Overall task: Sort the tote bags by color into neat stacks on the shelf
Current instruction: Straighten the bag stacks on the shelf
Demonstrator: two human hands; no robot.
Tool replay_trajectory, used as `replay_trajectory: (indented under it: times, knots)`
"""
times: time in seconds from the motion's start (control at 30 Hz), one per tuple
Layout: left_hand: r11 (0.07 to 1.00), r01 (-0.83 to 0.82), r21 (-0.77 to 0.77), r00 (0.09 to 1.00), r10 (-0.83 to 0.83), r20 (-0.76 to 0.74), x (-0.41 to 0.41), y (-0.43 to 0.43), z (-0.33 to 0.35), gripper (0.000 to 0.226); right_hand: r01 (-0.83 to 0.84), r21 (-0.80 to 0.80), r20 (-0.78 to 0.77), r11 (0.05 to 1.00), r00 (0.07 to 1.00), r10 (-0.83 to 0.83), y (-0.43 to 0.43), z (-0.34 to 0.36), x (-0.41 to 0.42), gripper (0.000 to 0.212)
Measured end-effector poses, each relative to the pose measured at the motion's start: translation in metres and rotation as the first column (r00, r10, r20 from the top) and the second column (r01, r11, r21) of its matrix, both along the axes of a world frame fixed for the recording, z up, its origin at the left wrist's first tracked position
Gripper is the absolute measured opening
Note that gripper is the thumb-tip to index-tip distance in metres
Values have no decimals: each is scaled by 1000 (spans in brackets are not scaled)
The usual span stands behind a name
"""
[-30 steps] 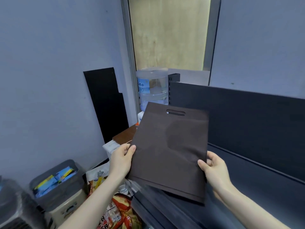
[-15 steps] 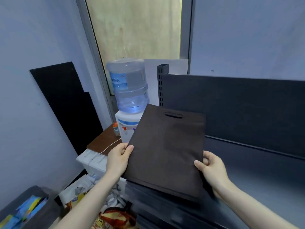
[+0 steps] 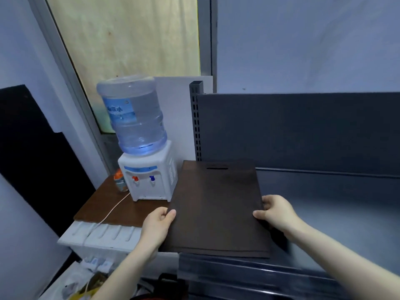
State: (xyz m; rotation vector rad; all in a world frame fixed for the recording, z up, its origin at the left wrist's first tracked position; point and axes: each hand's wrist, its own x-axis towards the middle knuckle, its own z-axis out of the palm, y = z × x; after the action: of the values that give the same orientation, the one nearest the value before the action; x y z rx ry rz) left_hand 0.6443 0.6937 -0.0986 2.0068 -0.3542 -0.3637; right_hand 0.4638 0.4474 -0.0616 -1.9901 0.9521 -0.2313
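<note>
Tote bag (image 3: pixel 216 208), dark brown, lies flat at left end of shelf (image 3: pixel 324 202), slot toward the back. My left hand (image 3: pixel 157 224) and right hand (image 3: pixel 277 213) each pinch a side edge, likely squaring it for stacking.

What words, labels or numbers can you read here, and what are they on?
Water jug label: light characters on blue, too blurred to read.
Small orange-capped bottle: label too small to read.
Packets at bottom left: print blurred.
Brown tote bag: no print visible.
Nothing legible.
</note>
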Motion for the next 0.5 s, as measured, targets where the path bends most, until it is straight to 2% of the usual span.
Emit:
replay_trajectory:
  times: [0.13, 0.33, 0.5]
  knots:
    - [998, 52, 43, 999, -51, -14, 2, 0, -1, 33, -28, -104, -87, 994, 996, 19, 2, 11, -4, 8]
    - [996, 57, 75, 998, -57, -2, 1, -5, 6, 27, -24, -244, -166, 969, 986, -18, 7, 18, -6, 8]
    - [987, 96, 131, 995, -94, -19, 2, -4, 11, 20, -32, -268, -216, 963, 976, -28, 10, 21, -10, 13]
